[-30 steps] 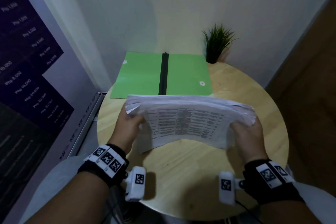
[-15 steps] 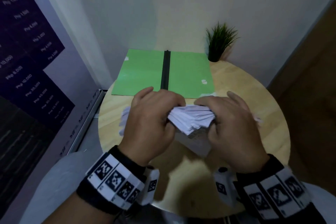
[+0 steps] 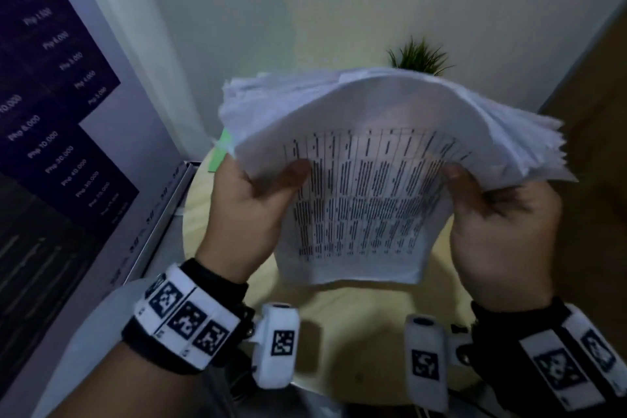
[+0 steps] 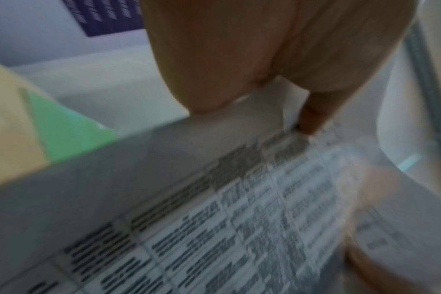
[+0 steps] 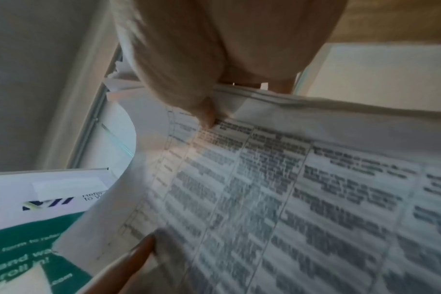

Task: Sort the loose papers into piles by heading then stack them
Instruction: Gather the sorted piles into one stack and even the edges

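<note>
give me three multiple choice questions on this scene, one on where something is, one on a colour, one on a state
1. Where is the stack of papers?
A. flat on the round table
B. held up in the air above the round table
C. inside the folder

2. What colour is the folder that peeks out behind the stack's left edge?
A. green
B. red
C. black

3. How is the stack held?
A. by the left hand alone
B. by neither hand
C. by the left hand and the right hand, one at each side

Answers:
1. B, the stack is raised with the tabletop showing below it.
2. A, a green strip shows there.
3. C, a thumb presses the printed front sheet on either side.
</note>
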`<state>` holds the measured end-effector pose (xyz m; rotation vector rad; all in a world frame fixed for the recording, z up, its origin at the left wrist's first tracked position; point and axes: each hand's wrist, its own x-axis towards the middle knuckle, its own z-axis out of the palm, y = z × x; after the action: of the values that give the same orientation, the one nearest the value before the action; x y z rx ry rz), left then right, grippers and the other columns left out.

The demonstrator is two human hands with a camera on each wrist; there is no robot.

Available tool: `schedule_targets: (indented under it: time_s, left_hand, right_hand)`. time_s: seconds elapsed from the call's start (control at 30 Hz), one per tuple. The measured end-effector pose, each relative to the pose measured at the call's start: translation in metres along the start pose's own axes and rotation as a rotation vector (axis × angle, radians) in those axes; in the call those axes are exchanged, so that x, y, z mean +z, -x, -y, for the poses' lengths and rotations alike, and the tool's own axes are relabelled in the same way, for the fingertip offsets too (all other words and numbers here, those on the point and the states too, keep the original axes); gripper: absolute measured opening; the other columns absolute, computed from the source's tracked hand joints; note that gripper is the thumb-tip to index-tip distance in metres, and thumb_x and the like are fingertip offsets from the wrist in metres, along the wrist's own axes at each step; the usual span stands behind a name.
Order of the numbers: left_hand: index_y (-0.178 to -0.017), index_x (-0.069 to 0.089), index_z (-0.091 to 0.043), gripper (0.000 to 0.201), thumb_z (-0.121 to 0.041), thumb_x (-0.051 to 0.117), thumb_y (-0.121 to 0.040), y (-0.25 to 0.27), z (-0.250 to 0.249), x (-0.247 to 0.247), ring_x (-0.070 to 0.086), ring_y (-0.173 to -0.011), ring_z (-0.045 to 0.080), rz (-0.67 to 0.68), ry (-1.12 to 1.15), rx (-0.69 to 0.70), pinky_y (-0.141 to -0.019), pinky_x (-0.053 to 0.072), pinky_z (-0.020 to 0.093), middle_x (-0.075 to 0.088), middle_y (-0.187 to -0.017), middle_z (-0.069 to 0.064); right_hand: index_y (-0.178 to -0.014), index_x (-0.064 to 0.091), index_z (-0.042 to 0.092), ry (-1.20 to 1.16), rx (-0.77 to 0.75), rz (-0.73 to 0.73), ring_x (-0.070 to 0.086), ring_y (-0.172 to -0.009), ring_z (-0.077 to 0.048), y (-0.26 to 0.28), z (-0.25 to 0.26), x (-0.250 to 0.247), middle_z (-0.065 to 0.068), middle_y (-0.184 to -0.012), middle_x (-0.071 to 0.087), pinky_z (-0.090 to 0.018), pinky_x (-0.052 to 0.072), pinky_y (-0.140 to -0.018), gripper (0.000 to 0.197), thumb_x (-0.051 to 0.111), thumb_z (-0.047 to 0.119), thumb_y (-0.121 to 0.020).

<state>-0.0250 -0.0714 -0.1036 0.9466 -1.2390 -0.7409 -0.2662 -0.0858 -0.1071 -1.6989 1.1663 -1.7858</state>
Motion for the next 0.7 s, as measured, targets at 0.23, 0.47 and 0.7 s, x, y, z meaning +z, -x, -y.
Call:
schedule_targets:
  time_s: [0.23, 0.47, 0.7]
  left_hand:
    - [-0.127, 0.050, 0.019, 0.058, -0.007, 0.073, -0.080, 0.007, 0.017, -0.003, 0.068, -0.109, 0.005, -0.023, 0.018, -0.030, -0.092, 0.052, 0.019, 0.073, -0.111, -0.005]
    - [-0.128, 0.056, -0.019, 0.036, -0.004, 0.057, -0.095, 0.018, 0.050, -0.004, 0.062, -0.123, 0.012, 0.042, -0.043, -0.158, -0.107, 0.047, 0.030, 0.069, -0.124, -0.006]
    - [-0.136, 0.047, 0.002, 0.048, 0.024, 0.042, -0.094, 0.011, 0.017, 0.016, 0.055, -0.129, 0.011, -0.038, -0.152, 0.124, -0.108, 0.040, 0.022, 0.059, -0.133, 0.007]
  right_hand:
    - [-0.127, 0.051, 0.017, -0.188, 0.171, -0.022, 0.064, -0.112, 0.002, 0.013, -0.006, 0.012, 0.015, -0.117, 0.066, -0.015, 0.049, -0.093, 0.054, 0.057, -0.021, -0.090]
    - [-0.111, 0.066, 0.000, -0.107, 0.428, 0.055, 0.068, -0.102, -0.001, 0.049, -0.066, 0.025, 0.006, -0.102, 0.077, -0.025, 0.050, -0.089, 0.019, 0.068, 0.008, -0.094]
    - [-0.108, 0.066, 0.007, -0.014, 0.241, 0.047, 0.058, -0.085, 0.002, 0.038, -0.027, 0.036, 0.028, -0.085, 0.059, -0.028, 0.047, -0.083, 0.017, 0.053, 0.016, -0.101]
